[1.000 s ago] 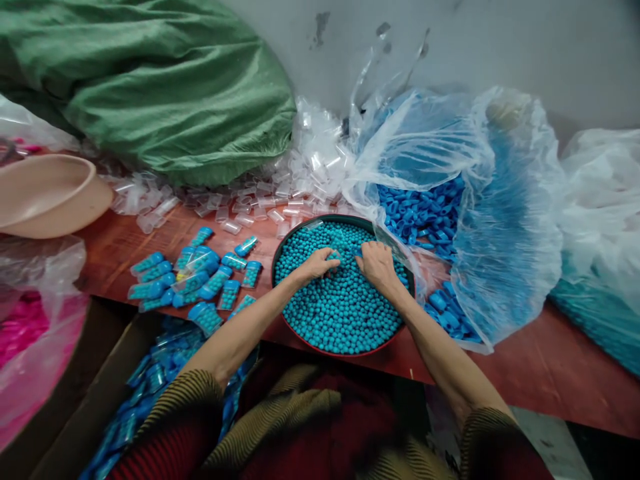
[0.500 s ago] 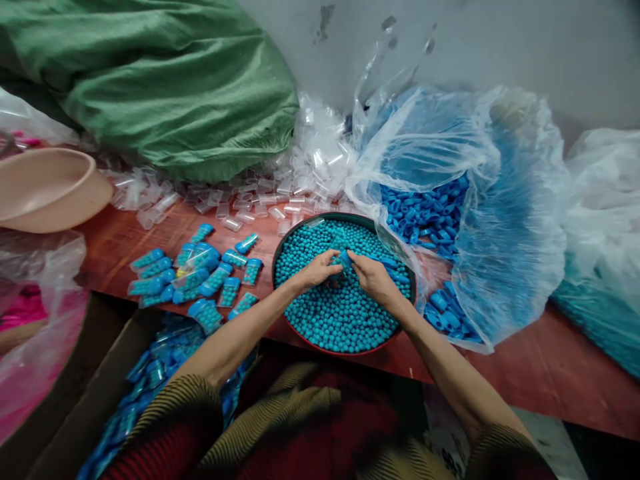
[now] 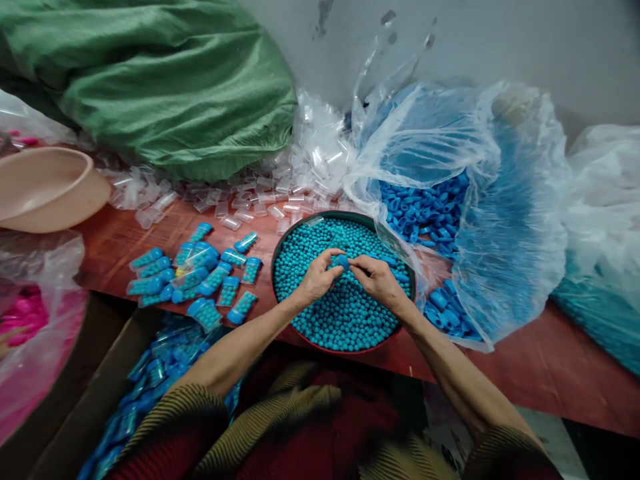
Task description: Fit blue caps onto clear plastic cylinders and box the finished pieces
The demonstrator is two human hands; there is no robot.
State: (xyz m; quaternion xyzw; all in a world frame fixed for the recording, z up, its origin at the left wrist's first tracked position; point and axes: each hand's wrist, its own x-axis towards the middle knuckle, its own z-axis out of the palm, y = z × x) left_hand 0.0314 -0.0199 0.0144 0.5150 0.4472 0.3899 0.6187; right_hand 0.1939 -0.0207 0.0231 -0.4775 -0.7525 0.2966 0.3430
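My left hand (image 3: 319,275) is closed round a small container with a blue cap (image 3: 342,262), its body mostly hidden by the fingers. From the other side, my right hand (image 3: 374,275) pinches at the edge of that cap. Both hands are over a round, dark-rimmed basin full of turquoise beads (image 3: 350,330). Several loose blue caps (image 3: 393,268) lie on the beads at the basin's right side. To the left, filled bead containers with blue caps (image 3: 204,283) are spread over the red tabletop (image 3: 110,250).
Clear empty tubes (image 3: 260,200) are heaped behind the basin, beside a green sack (image 3: 175,93). A clear bag of blue caps (image 3: 425,207) stands at right. A beige bowl (image 3: 47,190) sits at left. Below the table edge, a box holds filled containers (image 3: 145,380).
Both hands have turned slightly, and the blue cap between them shows more clearly. One filled container near the table's front edge lies at a different angle.
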